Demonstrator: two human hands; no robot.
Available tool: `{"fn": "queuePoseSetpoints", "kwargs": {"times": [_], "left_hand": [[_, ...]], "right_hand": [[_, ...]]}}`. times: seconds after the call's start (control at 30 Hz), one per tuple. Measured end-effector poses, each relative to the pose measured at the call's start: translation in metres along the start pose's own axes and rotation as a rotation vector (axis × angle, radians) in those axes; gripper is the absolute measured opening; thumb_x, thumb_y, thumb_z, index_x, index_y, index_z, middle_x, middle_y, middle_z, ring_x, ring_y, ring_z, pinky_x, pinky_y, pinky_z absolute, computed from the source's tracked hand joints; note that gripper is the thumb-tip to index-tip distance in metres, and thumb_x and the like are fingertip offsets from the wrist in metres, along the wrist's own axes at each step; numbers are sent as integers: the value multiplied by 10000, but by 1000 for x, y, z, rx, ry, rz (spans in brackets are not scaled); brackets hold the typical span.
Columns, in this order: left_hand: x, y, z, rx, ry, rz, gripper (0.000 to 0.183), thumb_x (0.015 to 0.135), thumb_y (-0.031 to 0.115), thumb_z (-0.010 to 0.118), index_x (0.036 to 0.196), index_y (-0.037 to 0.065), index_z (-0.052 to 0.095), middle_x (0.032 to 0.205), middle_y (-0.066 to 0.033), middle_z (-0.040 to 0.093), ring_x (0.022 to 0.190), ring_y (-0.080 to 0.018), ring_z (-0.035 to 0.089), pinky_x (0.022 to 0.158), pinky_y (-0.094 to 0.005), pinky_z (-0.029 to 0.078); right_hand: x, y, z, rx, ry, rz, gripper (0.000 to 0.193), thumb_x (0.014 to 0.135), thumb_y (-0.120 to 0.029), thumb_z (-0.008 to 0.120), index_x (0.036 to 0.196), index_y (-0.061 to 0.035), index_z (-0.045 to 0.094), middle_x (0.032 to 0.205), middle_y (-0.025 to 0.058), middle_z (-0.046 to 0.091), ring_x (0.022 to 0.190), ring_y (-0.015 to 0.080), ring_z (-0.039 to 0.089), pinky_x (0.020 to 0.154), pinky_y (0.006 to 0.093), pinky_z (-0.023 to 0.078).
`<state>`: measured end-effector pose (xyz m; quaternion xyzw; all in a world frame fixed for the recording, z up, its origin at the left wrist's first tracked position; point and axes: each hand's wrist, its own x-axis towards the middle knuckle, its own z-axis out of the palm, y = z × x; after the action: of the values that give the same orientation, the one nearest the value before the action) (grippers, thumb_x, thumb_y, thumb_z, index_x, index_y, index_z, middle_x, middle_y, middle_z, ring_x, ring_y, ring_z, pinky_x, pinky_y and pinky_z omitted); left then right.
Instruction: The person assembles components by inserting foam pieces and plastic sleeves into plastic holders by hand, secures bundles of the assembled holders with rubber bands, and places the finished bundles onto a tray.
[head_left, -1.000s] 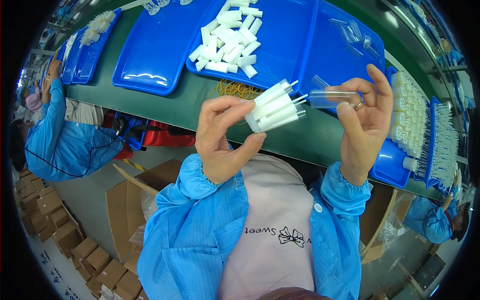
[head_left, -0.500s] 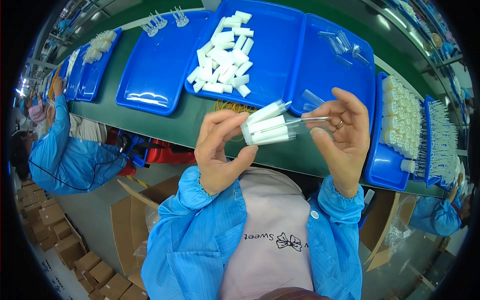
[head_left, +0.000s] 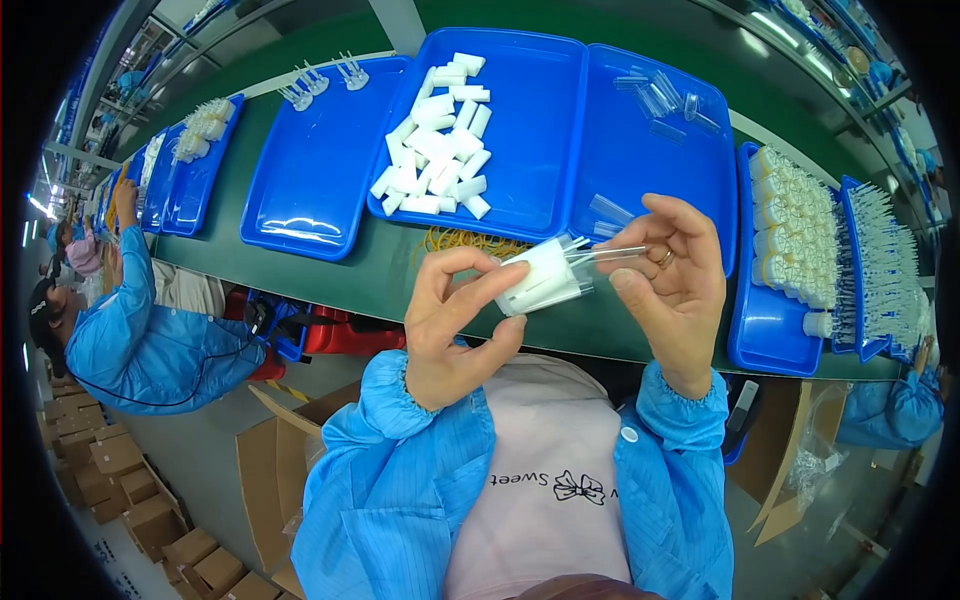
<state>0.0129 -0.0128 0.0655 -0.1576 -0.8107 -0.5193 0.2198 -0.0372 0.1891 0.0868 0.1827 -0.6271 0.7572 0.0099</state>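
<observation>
My left hand [head_left: 450, 320] grips the base of a cluster of clear tubes with white cylinders [head_left: 545, 272] in them, thumb below and fingers on top. The cluster lies tilted, its tubes pointing right. Thin clear stems [head_left: 610, 254] stick out of it and reach between the thumb and fingers of my right hand [head_left: 685, 290]. That hand is curved, with thumb and fingers apart; whether a finger touches the stems I cannot tell. Beyond my hands, white cylinders [head_left: 432, 150] are heaped in a blue tray [head_left: 530, 130]. Loose clear tubes [head_left: 655, 95] lie in the blue tray [head_left: 620, 150] to its right.
Yellow bands [head_left: 465, 240] lie by the trays' near edge. A left blue tray [head_left: 310, 160] holds clear stemmed pieces [head_left: 312, 82]. At the right stand trays of packed white clusters [head_left: 795, 230] and clear stemmed parts [head_left: 885, 260]. A person in blue [head_left: 165, 345] works at the left.
My left thumb and fingers have shifted further over the white cylinders, and the cluster has turned a little. The view has moved slightly; my right hand stays about the stems.
</observation>
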Motion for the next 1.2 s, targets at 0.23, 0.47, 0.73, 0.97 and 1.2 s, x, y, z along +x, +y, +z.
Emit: {"fn": "queuePoseSetpoints", "kwargs": {"times": [0.23,0.47,0.73,0.97,1.2], "left_hand": [[6,7,-1,54,-75,52,464,657,-71,666,1108,39,648,1054,-114,466,828,-213,633,701,-300,547],[9,4,0,82,-103,134,484,622,-83,651,1085,56,661,1069,-124,472,849,-222,616,711,-306,547],[11,-12,6,-389,-222,-191,591,721,98,646,1286,22,489,1179,-149,458,1140,-263,489,906,-362,447],[24,-21,17,-1036,-710,-893,653,926,362,505,1428,26,256,1193,-101,522,999,-189,586,834,-317,490],[16,-24,28,-1251,-509,-888,677,868,321,640,1389,38,312,1235,-105,522,1030,-185,574,904,-330,470]], "right_hand": [[0,-8,-10,49,-39,50,533,759,112,605,1251,8,432,1011,111,547,937,183,608,846,315,534],[2,-12,-11,-37,-107,56,525,752,105,606,1242,0,452,1004,94,542,940,161,588,866,309,524],[-2,-10,-9,-66,-109,49,512,763,100,588,1246,-9,461,990,87,541,940,154,589,865,291,521],[1,-4,-19,-452,-210,-87,616,688,86,631,1271,-35,472,1108,122,564,998,227,591,877,346,478],[-4,-3,-3,-684,-284,-247,947,542,-57,803,1382,-110,369,1404,164,358,1281,377,365,1022,443,344]]}}
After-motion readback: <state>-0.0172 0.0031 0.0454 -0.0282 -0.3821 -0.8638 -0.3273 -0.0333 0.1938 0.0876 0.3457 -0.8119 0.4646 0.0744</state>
